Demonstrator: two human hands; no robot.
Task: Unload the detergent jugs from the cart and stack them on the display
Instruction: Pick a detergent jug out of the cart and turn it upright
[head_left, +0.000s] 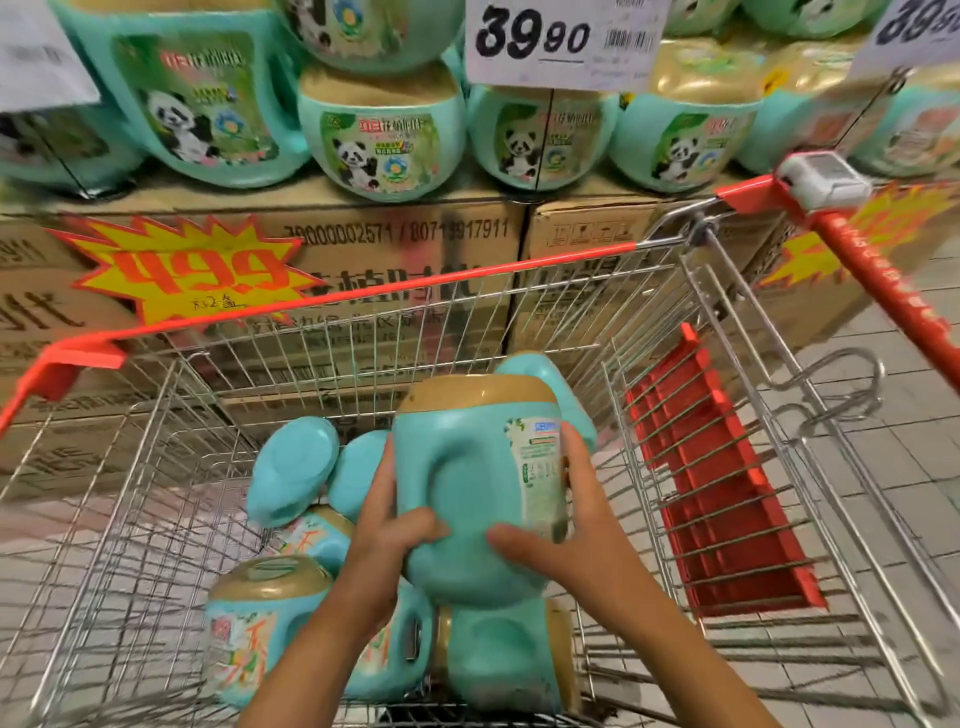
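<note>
Detergent jug (475, 483), teal with a tan cap, raised over the middle of the shopping cart (649, 332), cap toward the display and base toward the wearer. Clasped from both sides: left hand (392, 525) wrapped against the left flank by the moulded handle hollow, right hand (563, 525) spread over the label on the right flank, thumb across the near face. Held two-handed most likely because of bulk and weight, and kept clear of the jugs below so nothing snags on the way up.

Remaining in the basket: a few more jugs lying at odd angles, among them a tan-capped one (260, 623) at near left, one (514, 654) directly beneath the lifted jug, and one (293, 470) showing only its teal base at left. Red folded child seat (727, 499) against the right wall of the basket.

Beyond the cart's far rim: stacked panda-label jugs (382, 148) sitting on cardboard cartons (405, 249). Hanging in front of that stack, a price card (561, 44) reading 39.90; lower left, a yellow starburst sign (192, 273).

Standing in the way, by judgement: the red-edged far rim of the cart, to be cleared first, then the dangling price card in front of the far stack.
</note>
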